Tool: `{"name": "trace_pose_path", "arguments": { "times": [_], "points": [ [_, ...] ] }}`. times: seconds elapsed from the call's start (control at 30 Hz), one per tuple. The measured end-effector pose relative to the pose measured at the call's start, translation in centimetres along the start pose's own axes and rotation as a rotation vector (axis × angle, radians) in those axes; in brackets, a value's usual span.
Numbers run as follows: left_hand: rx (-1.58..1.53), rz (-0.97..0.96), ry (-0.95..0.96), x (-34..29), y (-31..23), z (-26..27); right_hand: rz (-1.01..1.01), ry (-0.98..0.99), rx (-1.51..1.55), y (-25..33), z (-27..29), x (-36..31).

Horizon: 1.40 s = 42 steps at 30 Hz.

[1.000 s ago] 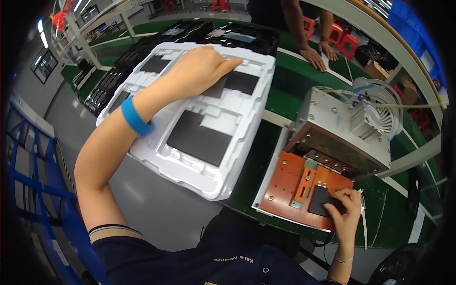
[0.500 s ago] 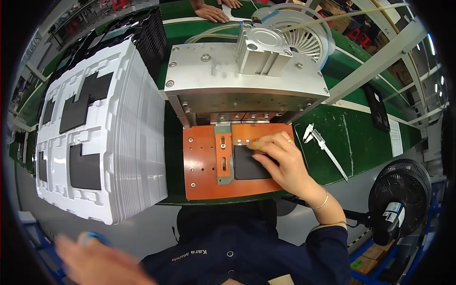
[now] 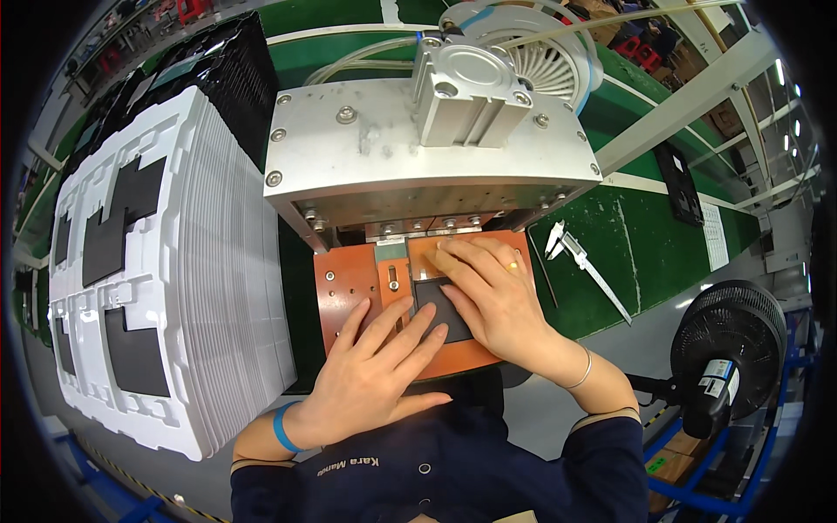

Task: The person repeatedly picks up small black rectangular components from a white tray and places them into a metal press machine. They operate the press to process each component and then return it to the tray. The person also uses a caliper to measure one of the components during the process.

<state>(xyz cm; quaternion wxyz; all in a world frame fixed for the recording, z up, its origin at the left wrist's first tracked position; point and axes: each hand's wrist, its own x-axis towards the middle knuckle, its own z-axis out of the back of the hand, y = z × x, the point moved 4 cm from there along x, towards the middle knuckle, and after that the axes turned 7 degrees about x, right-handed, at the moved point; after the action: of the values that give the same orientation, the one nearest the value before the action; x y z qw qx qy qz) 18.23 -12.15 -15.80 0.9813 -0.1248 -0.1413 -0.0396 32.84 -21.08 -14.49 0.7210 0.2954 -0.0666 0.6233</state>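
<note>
Black flat panel lying on the orange fixture plate of a metal press, on a green workbench. Left hand, fingers spread, touches its lower-left edge; right hand lies flat over its right side, fingers together. White foam tray stack flanks left; caliper and fan lie right.

bench: green mat | floor: grey concrete | right: black fan on blue frame | left: stacked white foam trays | far: red stools
</note>
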Motion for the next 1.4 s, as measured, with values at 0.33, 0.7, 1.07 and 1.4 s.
{"name": "trace_pose_path", "arguments": {
  "times": [0.33, 0.7, 1.07, 1.4],
  "points": [
    [0.006, 0.017, 0.01, 0.0, 0.2, -0.1, -0.059, 0.015, 0.095, -0.4, 0.4, -0.6],
    [-0.117, 0.088, 0.044, 1.6, 1.2, 1.3, -0.104, 0.098, 0.237, -1.6, 1.8, -1.7],
    [-0.069, 0.174, 0.127, 2.2, 1.8, 0.1, -0.096, 0.095, 0.271, -3.0, 1.4, -0.4],
    [-0.079, 0.187, 0.118, 2.4, 1.8, 0.3, -0.105, 0.103, 0.297, -3.3, 1.4, 0.0]
  ]
}}
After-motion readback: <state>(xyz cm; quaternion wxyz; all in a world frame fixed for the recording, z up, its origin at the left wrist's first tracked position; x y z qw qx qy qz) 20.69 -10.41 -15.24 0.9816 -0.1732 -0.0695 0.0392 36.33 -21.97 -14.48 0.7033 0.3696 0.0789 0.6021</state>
